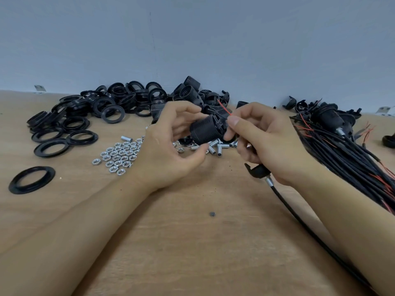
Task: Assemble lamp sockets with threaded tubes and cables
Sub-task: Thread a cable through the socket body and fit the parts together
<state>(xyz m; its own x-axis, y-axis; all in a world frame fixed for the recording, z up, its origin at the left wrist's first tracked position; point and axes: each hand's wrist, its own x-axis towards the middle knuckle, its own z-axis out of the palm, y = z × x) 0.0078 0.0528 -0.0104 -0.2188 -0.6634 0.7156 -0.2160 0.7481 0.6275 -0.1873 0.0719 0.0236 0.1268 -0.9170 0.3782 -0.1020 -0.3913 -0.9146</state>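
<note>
My left hand (168,144) grips a black ribbed lamp socket body (206,130) above the table's middle. My right hand (263,137) pinches a thin red wire (224,107) at the socket's end. The same hand also holds a black cable (299,223) with a black socket cap (257,170) and a short silver threaded tube (268,180) on it. The cable runs down to the lower right under my right forearm.
Black rings (85,116) lie heaped at the back left, one ring (31,179) apart at the left. Silver nuts (118,154) and threaded tubes (215,146) lie under my hands. Socket bodies (192,88) pile by the wall. A bundle of cables (346,154) lies at the right.
</note>
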